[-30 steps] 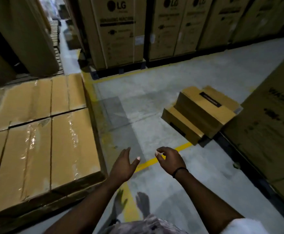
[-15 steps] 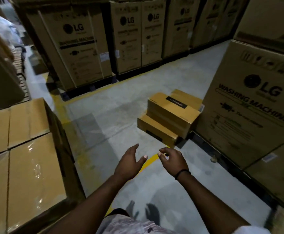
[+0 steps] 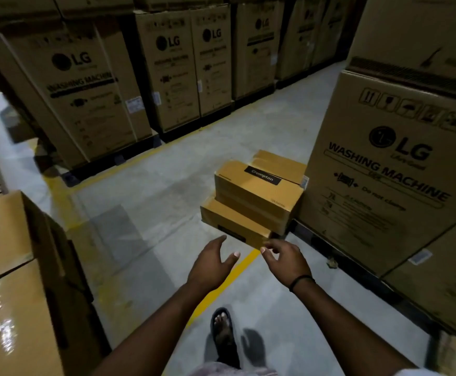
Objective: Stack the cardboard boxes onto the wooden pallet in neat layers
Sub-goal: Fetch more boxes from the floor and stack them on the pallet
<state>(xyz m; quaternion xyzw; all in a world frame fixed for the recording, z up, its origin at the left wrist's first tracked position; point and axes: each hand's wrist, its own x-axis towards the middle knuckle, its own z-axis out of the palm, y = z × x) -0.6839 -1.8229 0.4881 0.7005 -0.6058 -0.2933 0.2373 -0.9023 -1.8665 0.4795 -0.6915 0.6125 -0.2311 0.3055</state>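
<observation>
2 hands [image 3: 210, 264] open; approx 4 boxes [image 3: 256, 185].

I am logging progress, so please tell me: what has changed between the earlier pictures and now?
The person has walked closer to the small boxes on the floor; the left hand and right hand now reach near the lowest box. Nothing was taken hold of. The boxes lie as before, hands still empty.

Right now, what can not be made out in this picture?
Head view:
- Wooden pallet: not seen; the taped boxes at left and the frame edge cover it.
- Lowest small box: side label too dark.
- Rear box: mostly behind the Crompton box.
- LG washing machine carton: small print blurred.
</observation>
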